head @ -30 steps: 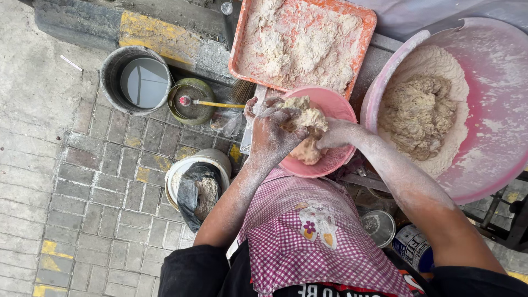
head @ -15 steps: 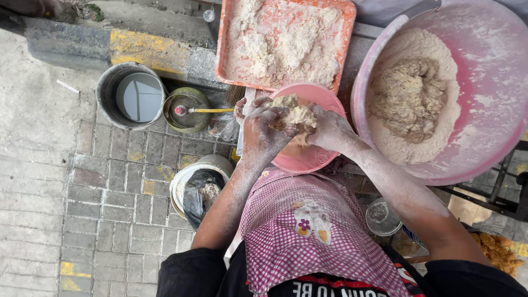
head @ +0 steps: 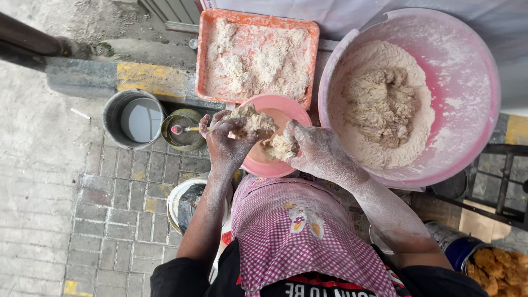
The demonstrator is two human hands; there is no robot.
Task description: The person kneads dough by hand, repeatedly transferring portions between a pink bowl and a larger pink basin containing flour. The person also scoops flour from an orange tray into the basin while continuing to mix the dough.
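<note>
Both my hands are coated in flour and work over a small pink bowl (head: pixel 286 107). My left hand (head: pixel 224 144) grips a floured, battered piece of food (head: pixel 253 118) at its left end. My right hand (head: pixel 314 151) holds the same lump's lower right part (head: pixel 279 147). A large pink basin (head: pixel 467 71) with flour and a clumped mass stands to the right. An orange tray (head: pixel 204 60) with floured pieces lies beyond the bowl.
A grey bucket of water (head: pixel 132 118) and a green tin with a spoon (head: pixel 181 129) stand on the paving at left. A white pail (head: pixel 184 201) sits below them. Fried golden pieces (head: pixel 492 264) fill a container at bottom right. A checked apron (head: pixel 297 231) covers my lap.
The view has shifted slightly. My hands stay over the small pink bowl and keep pressing the floured piece, which now stretches between them.
</note>
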